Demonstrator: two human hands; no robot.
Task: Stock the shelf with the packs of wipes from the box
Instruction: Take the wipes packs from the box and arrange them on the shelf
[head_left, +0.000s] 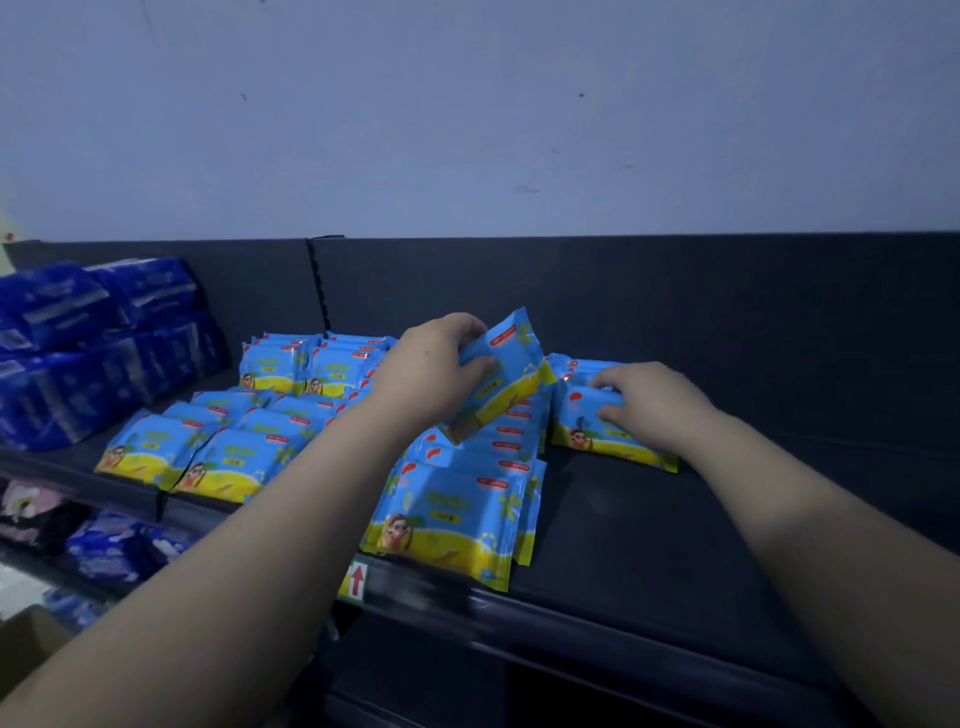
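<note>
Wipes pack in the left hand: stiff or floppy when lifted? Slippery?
Probably soft, not limp: the wipes pack looks flat while tilted in the left hand. Likely slick: the film wrapper looks glossy. Likely light: one hand holds it by one end.

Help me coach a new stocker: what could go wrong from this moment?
1. The front pack of the middle row sits right at the shelf edge; pushing another in behind could tip it off.
2. The left hand holds a tilted pack over that row; set down crooked, it may slide.
3. The right hand grips the right-hand stack; a tug could skew it.
</note>
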